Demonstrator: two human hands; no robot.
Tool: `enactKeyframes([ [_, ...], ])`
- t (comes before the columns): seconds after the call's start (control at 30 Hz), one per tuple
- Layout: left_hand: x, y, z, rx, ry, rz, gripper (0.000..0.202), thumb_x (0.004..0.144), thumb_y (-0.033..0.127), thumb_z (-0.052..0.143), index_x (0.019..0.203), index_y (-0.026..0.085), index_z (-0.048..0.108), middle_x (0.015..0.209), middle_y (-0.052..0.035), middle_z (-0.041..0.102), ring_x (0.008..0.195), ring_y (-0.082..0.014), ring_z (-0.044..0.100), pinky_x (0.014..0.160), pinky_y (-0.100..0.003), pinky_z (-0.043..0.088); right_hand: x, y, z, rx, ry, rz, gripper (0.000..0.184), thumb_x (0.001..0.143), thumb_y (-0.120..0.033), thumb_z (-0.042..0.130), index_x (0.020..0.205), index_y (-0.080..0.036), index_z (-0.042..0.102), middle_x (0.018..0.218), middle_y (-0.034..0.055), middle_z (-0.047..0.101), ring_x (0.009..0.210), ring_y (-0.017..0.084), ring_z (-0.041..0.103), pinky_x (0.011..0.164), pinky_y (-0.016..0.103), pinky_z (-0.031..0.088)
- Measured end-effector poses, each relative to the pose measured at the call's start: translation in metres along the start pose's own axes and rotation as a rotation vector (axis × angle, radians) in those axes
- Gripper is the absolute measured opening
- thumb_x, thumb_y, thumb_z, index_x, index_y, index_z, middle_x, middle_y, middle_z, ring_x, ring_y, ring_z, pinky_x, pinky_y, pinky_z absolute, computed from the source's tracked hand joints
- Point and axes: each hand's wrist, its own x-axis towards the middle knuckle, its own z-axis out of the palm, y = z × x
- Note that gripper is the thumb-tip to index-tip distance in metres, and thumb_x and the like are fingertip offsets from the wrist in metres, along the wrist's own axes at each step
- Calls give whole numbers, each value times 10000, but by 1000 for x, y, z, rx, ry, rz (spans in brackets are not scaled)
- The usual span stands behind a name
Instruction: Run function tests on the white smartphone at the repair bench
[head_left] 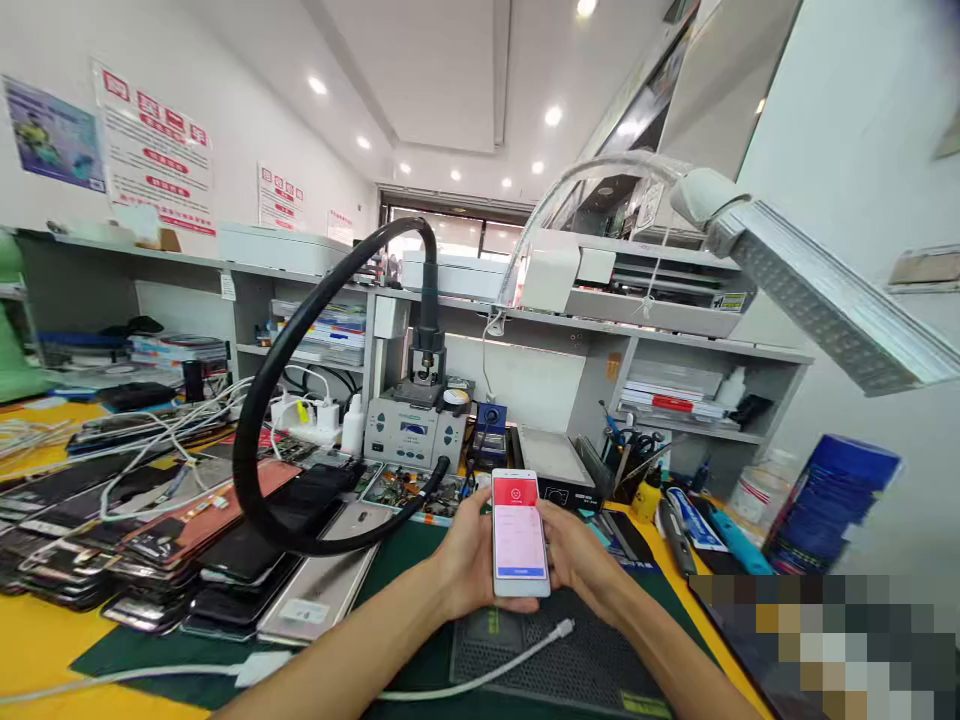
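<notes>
A white smartphone point(520, 535) is held upright in the middle of the view, its lit screen red at the top, pale pink below, with a blue bar at the bottom. My left hand point(466, 555) wraps around its left side, fingers passing behind and under the lower edge. On the right side, my right hand point(574, 545) grips the phone too; its fingers are partly hidden behind it. Below the phone, a white charging cable point(480, 685) lies across the dark perforated mat point(570, 650), its plug end pointing up to the right.
Stacks of phones point(172, 545) cover the left side. A hot-air rework station point(409, 435) with a thick black hose point(251, 440) stands behind. Right of my hands lie a blue tube point(694, 520), tools in a holder point(630, 460) and a white bottle point(761, 490). A lamp point(832, 290) hangs over the right.
</notes>
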Motion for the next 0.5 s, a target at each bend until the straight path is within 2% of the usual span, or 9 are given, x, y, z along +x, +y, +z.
enactKeyframes([
  [0.17,-2,1,-2,-9,-39,14,604,840,677,465,1066,153,660,964,-146,698,779,-292,679,640,-445,551,-1,5,-5,21,-52,-50,349,962,-456,458,1169,-190,550,958,82,693,709,196,676,509,265,502],
  [0.27,-4,4,-1,3,-46,-2,609,846,657,478,1139,151,648,1023,-164,704,829,-314,690,684,-436,535,-5,0,-7,8,-98,-53,337,898,-363,531,1188,-193,553,999,95,710,746,206,690,531,274,523],
  [0.4,-6,11,1,27,-84,-64,650,867,653,449,1215,135,629,1047,-186,710,850,-328,696,705,-418,516,-7,-1,-12,-55,-210,-126,598,664,-112,642,1240,-202,511,1056,86,715,808,231,714,565,277,556],
  [0.47,-6,13,1,38,-80,-73,656,869,662,444,1207,131,628,1043,-197,713,848,-335,698,694,-406,510,-4,3,-14,-61,-202,-139,631,655,-103,643,1260,-210,497,1062,88,714,802,237,720,547,270,554],
  [0.5,-6,14,1,44,-65,-71,653,866,665,453,1199,132,628,1036,-197,715,838,-335,699,688,-402,509,-2,6,-14,-53,-185,-134,588,697,-142,639,1263,-210,497,1045,92,716,797,242,721,537,273,554],
])
